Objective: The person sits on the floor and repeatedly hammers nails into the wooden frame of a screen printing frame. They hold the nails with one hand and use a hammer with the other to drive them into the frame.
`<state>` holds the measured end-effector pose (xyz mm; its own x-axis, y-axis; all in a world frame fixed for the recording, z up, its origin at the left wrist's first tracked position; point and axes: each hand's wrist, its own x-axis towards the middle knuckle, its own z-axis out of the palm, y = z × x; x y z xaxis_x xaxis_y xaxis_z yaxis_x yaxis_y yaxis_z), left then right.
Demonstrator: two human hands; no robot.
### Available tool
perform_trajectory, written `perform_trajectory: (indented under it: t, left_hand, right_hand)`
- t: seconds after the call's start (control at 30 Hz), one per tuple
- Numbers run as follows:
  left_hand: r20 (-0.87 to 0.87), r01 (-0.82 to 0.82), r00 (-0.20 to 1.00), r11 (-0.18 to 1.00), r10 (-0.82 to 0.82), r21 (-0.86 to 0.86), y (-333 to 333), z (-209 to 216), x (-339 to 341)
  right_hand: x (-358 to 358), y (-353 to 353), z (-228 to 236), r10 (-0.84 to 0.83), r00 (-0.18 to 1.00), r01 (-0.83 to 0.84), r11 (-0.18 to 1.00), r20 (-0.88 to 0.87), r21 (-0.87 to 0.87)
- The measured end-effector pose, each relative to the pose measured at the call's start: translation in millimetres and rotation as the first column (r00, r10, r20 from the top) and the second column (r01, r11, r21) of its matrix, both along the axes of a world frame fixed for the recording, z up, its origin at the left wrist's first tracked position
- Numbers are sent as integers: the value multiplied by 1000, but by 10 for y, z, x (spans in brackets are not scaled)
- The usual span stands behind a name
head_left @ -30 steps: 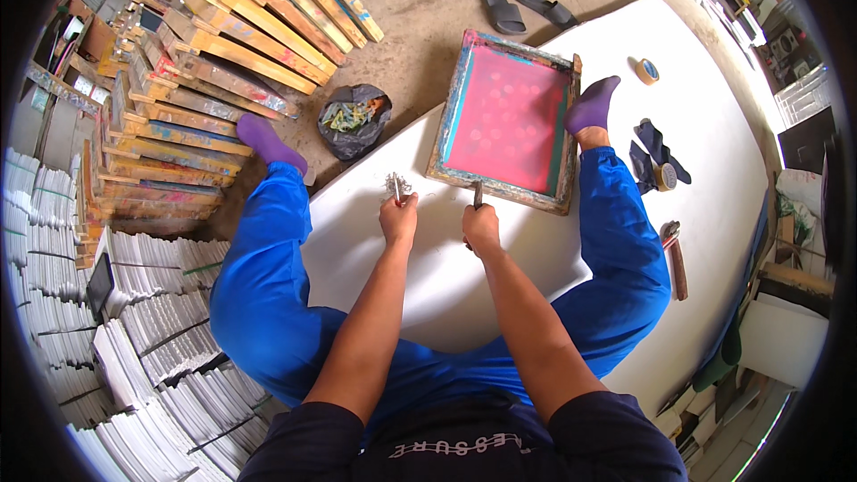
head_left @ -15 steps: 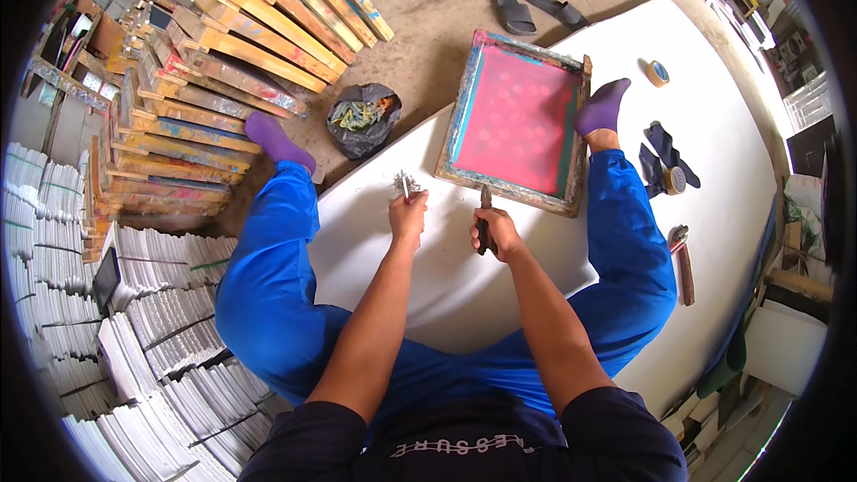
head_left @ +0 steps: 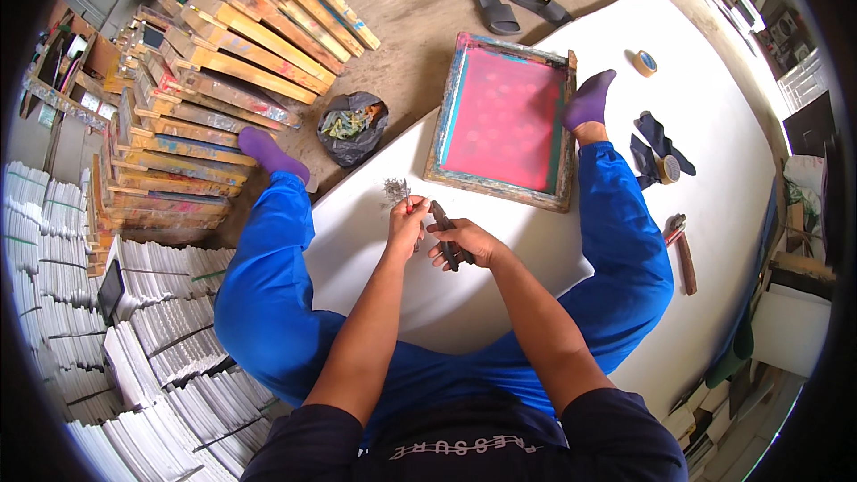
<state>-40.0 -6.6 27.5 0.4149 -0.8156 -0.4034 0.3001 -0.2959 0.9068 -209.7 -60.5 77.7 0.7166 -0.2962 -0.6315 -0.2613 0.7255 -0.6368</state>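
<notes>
My left hand [head_left: 407,225] is closed on a slim metal tool with a red part [head_left: 410,207], perhaps a screwdriver; most of it is hidden by the fingers. In my right hand [head_left: 473,241] are dark-handled pliers [head_left: 443,221], their jaws close to my left fingertips. Whether the jaws pinch anything is too small to tell. Just beyond my left hand, a small heap of thin metal bits [head_left: 394,189], looking like staples, lies on the white board [head_left: 357,241]. A wooden-framed printing screen [head_left: 508,125] with pink mesh lies flat beyond my hands, by my right foot.
Stacked wooden frames [head_left: 183,147] stand at the left, above bundled paper [head_left: 170,303]. A black bag of scraps [head_left: 352,129] sits beside the board. At right on the board lie a tape roll [head_left: 644,63], dark socks [head_left: 656,138] and a hammer [head_left: 684,254]. Sandals [head_left: 497,12] lie beyond.
My right hand has moved left with the pliers, bringing the jaws up to my left hand. The left hand keeps its slim tool, slightly nearer to me. The whole view has shifted a little.
</notes>
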Motion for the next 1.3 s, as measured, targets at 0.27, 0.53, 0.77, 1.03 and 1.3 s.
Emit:
perform_trajectory:
  t: [0.27, 0.53, 0.77, 1.03, 1.3]
  left_hand:
    - [223, -369, 921, 900, 320, 232, -21, -268, 297]
    - [184, -410, 910, 872, 371, 267, -39, -188, 312]
    - [130, -395, 919, 873, 373, 285, -49, -139, 266]
    - [91, -378, 926, 899, 366, 223, -60, -202, 225]
    - [96, -388, 922, 887, 376, 249, -97, -91, 186]
  right_hand:
    - [-271, -95, -291, -293, 941, 276, 954, -170, -119]
    - [-279, -306, -376, -373, 877, 334, 926, -303, -175]
    - [-129, -295, -506, -483, 809, 428, 875, -335, -227]
    - [142, -246, -349, -561, 704, 461, 827, -436, -321]
    - [204, -203, -310, -556, 623, 364, 829, -551, -425]
